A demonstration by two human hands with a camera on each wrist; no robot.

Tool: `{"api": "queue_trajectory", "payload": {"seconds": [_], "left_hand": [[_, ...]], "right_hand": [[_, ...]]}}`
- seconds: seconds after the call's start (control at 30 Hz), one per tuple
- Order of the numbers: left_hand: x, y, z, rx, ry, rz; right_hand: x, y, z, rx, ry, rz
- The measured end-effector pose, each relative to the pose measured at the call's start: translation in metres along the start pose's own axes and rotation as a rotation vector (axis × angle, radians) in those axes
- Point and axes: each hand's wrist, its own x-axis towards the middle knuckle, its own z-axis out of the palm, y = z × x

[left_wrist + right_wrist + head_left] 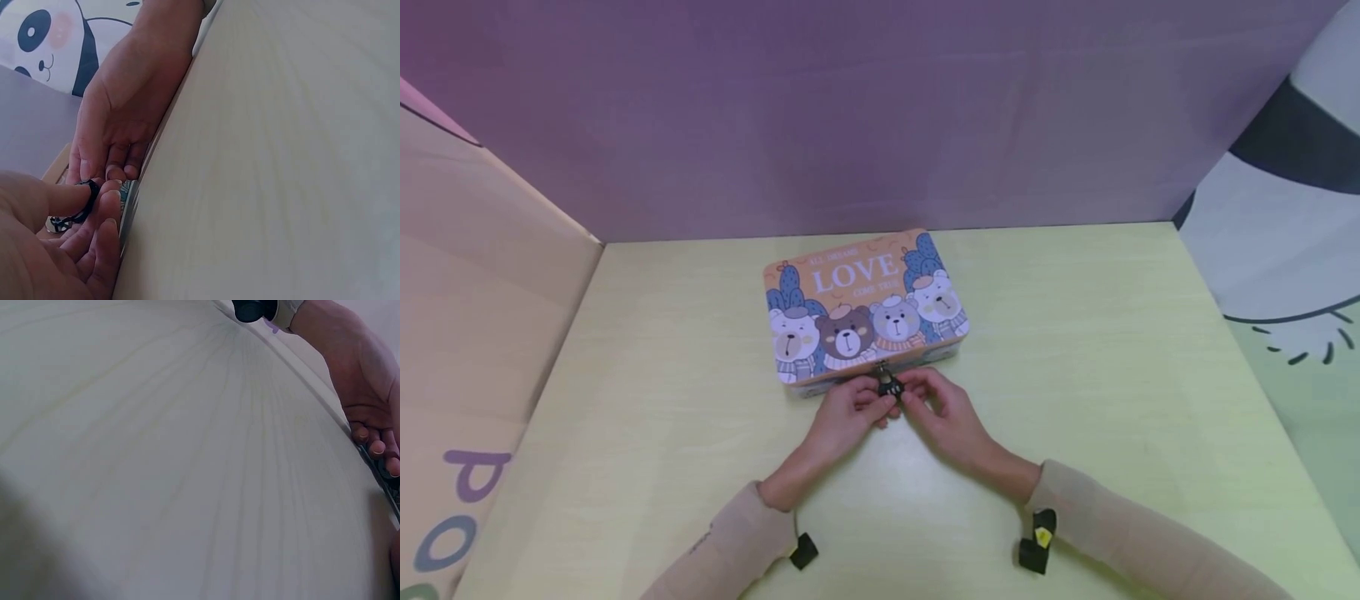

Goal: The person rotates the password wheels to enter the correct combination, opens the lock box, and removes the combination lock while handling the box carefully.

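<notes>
A tin box (857, 308) with bears, cacti and the word LOVE on its lid sits closed on the table, turned slightly. At the clasp on its front edge hangs a small black padlock (891, 387) with pale marks. My left hand (847, 415) pinches the padlock from the left, thumb on top; the left wrist view shows that thumb pressed on the black padlock (87, 203). From the right, my right hand (951, 421) holds the padlock's other side between thumb and fingers. In the right wrist view, the left hand (369, 381) is at the right edge and the padlock is mostly hidden.
The pale wood-grain table (1097, 350) stretches around the box. A purple wall panel (880, 117) stands behind, with printed panels at left and right. Small black devices, like the one (1036, 542) on the right, are strapped at both wrists.
</notes>
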Motion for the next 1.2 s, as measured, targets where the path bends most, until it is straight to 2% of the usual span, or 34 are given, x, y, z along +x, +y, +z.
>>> {"api": "queue_trajectory", "payload": {"seconds": [0.2,0.57,1.2], "left_hand": [[-0.0002,-0.0015,0.0007,0.004,-0.003,0.022],[-0.0013,0.0017,0.0001,-0.004,-0.009,-0.017],[-0.0012,0.0012,0.0000,0.008,0.001,-0.009]], "right_hand": [[-0.0001,0.0019,-0.0001,0.005,0.001,0.007],[0.0003,0.0019,0.0008,0.014,-0.002,0.011],[0.0009,0.0019,0.0003,-0.001,0.004,0.005]]}}
